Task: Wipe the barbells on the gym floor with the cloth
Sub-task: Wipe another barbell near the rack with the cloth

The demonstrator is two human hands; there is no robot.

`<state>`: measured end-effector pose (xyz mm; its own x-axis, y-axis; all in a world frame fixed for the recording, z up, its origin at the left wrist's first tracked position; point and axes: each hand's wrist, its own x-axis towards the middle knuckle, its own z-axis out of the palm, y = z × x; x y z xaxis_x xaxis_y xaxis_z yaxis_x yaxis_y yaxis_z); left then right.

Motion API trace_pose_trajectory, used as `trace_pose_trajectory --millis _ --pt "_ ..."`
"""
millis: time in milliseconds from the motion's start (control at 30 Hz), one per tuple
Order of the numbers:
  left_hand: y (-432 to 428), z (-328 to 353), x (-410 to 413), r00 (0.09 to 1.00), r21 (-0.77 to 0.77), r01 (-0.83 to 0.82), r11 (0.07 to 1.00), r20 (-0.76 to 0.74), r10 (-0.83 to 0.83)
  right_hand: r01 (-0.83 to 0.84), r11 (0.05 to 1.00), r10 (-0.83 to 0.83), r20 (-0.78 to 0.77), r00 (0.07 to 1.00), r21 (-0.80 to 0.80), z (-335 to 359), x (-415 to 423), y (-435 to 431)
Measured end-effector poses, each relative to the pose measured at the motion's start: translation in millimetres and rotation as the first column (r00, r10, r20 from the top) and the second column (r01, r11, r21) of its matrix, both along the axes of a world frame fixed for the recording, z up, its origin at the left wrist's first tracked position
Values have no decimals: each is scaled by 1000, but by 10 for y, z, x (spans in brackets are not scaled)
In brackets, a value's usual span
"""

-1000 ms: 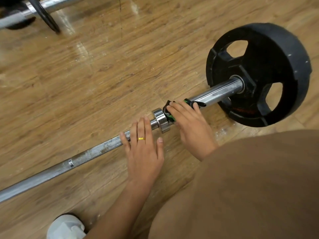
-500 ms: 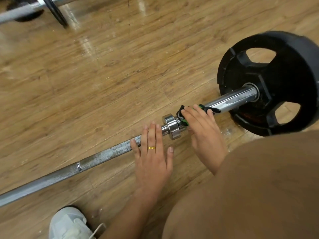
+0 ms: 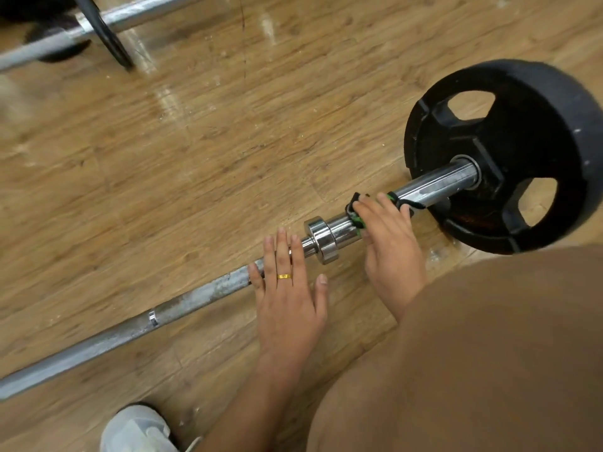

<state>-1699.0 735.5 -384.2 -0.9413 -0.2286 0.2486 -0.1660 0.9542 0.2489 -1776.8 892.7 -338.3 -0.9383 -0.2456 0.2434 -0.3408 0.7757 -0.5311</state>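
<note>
Head view: bare brown wood-plank floor (image 3: 228, 141) lies open beyond a long grey steel barbell (image 3: 182, 308) that slants across it, one black rubber weight plate (image 3: 522, 125) at its right end. Its shaft is dull and scuffed and its chrome sleeve bright. There the right hand (image 3: 391, 243) curls a black-and-green cloth (image 3: 354, 200) around the sleeve. The left hand (image 3: 287, 298) rests flat on the shaft, fingers straight. A second steel barbell (image 3: 137, 17) crosses the top-left corner: two barbells, one cloth.

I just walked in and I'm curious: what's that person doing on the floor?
A person is wiping a long steel barbell lying on the wooden floor. The right hand holds a black-and-green cloth against the shiny sleeve near the black weight plate. The left hand rests flat on the grey shaft.
</note>
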Motion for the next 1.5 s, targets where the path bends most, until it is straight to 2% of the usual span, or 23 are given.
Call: trace_pose_trajectory --millis 100,133,200,300,367,433,533,633,700,767,833,967,1133,1267,1333,1500 --pt "-1 74 -33 998 26 18 999 61 -20 -213 974 219 -81 972 77 -58 -17 -46" --pt "-21 84 -65 996 29 25 999 80 -28 -239 964 251 -96 963 120 -53 -75 -28" --pt "-78 69 -135 998 9 15 1000 63 -16 -196 974 207 -91 974 112 -36 -230 2" --pt "-97 191 -231 998 74 -28 997 60 24 -43 999 45 -55 997 26 -33 -308 -115" --pt "-38 299 -311 998 149 25 989 57 -34 -71 997 73 -83 994 20 -82 -319 -208" --pt "24 349 -408 989 157 129 979 45 -138 -164 984 171 -109 979 74 -86 -399 -193" --pt "13 330 -566 977 81 186 979 92 -193 -146 976 168 -126 978 162 -65 -582 -83" --pt "-105 315 -670 971 22 204 979 120 -205 -40 996 48 -96 994 78 -48 -666 -147" --pt "-148 341 -732 966 46 210 977 146 -214 -84 993 90 -83 992 79 -64 -687 -244" --pt "-166 374 -787 963 79 196 978 173 -207 -173 974 187 -89 978 147 -42 -765 -236" --pt "-190 405 -845 964 77 184 980 182 -196 -185 957 210 -93 973 223 -1 -903 -164" --pt "-288 448 -1011 964 -31 193 981 193 -184 -30 977 51 -96 994 211 45 -1092 -225" --pt "-413 502 -1219 944 -46 232 972 250 -214 -171 941 207 -94 974 292 55 -1196 -304" --pt "-478 579 -1327 940 -26 246 969 250 -232 -29 971 58 -112 992 239 32 -1367 -249" --pt "-477 571 -1329 943 -64 263 963 228 -242 18 981 4 -113 994 195 14 -1387 -328" --pt "-437 455 -1379 934 -208 314 926 245 -262 -175 948 207 -96 974 267 -19 -1408 -362"
